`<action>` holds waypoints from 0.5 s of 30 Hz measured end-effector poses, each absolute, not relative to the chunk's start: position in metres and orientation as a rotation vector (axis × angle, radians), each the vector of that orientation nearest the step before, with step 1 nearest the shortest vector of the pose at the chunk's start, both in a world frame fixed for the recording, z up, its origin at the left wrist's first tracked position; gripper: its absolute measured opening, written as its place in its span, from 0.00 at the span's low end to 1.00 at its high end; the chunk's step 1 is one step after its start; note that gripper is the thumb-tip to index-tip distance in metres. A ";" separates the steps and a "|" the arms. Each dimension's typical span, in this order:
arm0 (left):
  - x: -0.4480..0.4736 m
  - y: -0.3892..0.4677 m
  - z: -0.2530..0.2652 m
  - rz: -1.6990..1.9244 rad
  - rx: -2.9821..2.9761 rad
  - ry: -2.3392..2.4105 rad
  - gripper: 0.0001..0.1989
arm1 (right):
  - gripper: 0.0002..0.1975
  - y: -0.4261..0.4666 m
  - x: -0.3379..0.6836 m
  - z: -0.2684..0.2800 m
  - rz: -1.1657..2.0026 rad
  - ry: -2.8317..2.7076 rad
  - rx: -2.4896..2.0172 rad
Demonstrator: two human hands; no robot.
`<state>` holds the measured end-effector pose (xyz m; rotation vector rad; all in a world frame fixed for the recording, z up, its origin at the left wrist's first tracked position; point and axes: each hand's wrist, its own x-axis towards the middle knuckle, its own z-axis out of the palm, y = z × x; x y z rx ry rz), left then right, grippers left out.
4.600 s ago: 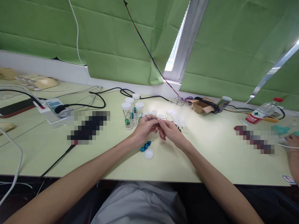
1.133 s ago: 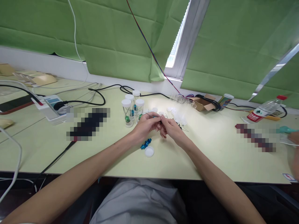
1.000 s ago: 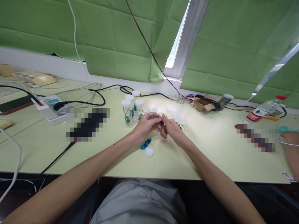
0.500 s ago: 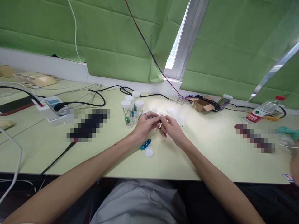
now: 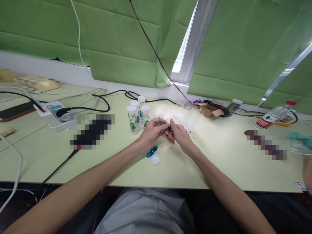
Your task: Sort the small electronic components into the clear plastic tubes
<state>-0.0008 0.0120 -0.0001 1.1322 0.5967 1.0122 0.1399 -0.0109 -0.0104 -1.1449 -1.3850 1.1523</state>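
Note:
My left hand (image 5: pixel 154 130) and my right hand (image 5: pixel 179 133) meet above the middle of the table, fingertips pinched together. Between them is a small dark piece (image 5: pixel 169 127), partly hidden by the fingers, too small to name. Just below the left wrist lies a blue metallic ridged part (image 5: pixel 152 151). A white round cap (image 5: pixel 155 159) rests beside it. Left of my hands stand several clear tubes with white lids (image 5: pixel 132 119), holding green or blue pieces and thin wires. Behind the hands are more white caps (image 5: pixel 179 116), and thin wires (image 5: pixel 192 135) lie beside the right hand.
At the left is a power strip (image 5: pixel 56 113) with plugs, near a blurred dark object (image 5: pixel 94 131). An open cardboard box (image 5: pixel 211 110) with black cable, a printed can (image 5: pixel 234 107) and a plastic bottle (image 5: pixel 274 115) stand at the back right. A person's arm shows at the right edge.
My right hand's fingers have shifted slightly to the right, and the thumb has lifted a little. The dark piece between the fingertips shows more clearly. The things on the table have not moved.

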 end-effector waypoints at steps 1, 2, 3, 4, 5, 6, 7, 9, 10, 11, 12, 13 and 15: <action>-0.001 0.012 0.000 1.023 1.123 0.606 0.09 | 0.31 -0.011 0.140 -0.010 1.144 -1.388 -1.134; -0.001 0.012 0.000 1.033 1.117 0.614 0.08 | 0.29 -0.012 0.139 -0.010 1.138 -1.391 -1.124; -0.001 0.012 0.000 1.044 1.112 0.619 0.08 | 0.28 -0.012 0.139 -0.009 1.135 -1.391 -1.115; -0.001 0.012 0.000 1.051 1.111 0.623 0.08 | 0.27 -0.013 0.138 -0.009 1.136 -1.392 -1.105; -0.001 0.012 0.000 1.054 1.112 0.623 0.08 | 0.27 -0.014 0.138 -0.008 1.139 -1.393 -1.097; -0.001 0.012 0.000 1.051 1.114 0.622 0.08 | 0.27 -0.014 0.138 -0.008 1.145 -1.395 -1.090; -0.001 0.013 0.000 1.045 1.117 0.620 0.08 | 0.27 -0.014 0.138 -0.007 1.150 -1.401 -1.086; -0.001 0.013 0.000 1.028 1.120 0.611 0.08 | 0.28 -0.014 0.138 -0.006 1.157 -1.416 -1.087; -0.001 0.013 0.000 1.020 1.123 0.604 0.09 | 0.29 -0.014 0.139 -0.006 1.159 -1.423 -1.094; -0.002 0.013 0.000 1.013 1.126 0.596 0.09 | 0.30 -0.014 0.139 -0.006 1.162 -1.426 -1.105; -0.002 0.013 0.000 1.004 1.131 0.589 0.09 | 0.30 -0.014 0.139 -0.006 1.168 -1.426 -1.117; -0.002 0.013 0.000 0.995 1.137 0.585 0.09 | 0.31 -0.014 0.139 -0.007 1.176 -1.421 -1.129; -0.001 0.012 -0.001 0.981 1.146 0.579 0.08 | 0.33 -0.013 0.140 -0.007 1.189 -1.407 -1.149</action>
